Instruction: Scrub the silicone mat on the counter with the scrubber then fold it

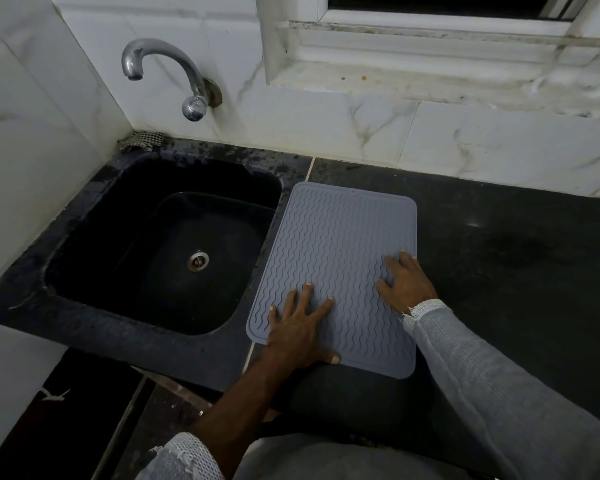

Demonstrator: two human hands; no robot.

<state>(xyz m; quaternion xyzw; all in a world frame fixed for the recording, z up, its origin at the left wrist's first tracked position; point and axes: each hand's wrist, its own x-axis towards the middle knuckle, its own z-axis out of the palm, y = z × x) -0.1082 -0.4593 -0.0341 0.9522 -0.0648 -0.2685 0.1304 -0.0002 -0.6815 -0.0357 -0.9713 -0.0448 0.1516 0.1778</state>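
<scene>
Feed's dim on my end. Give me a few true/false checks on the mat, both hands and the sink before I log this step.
1. The silicone mat lies flat and unfolded on the counter. True.
2. The left hand holds a scrubber. False: it presses spread fingers flat on the mat, and no scrubber shows.
3. The right hand rests on the mat near its right edge. True.
4. The mat sits inside the sink. False: it lies on the counter to the right of the sink.
5. Water runs from the tap. False: no stream is visible.
</scene>
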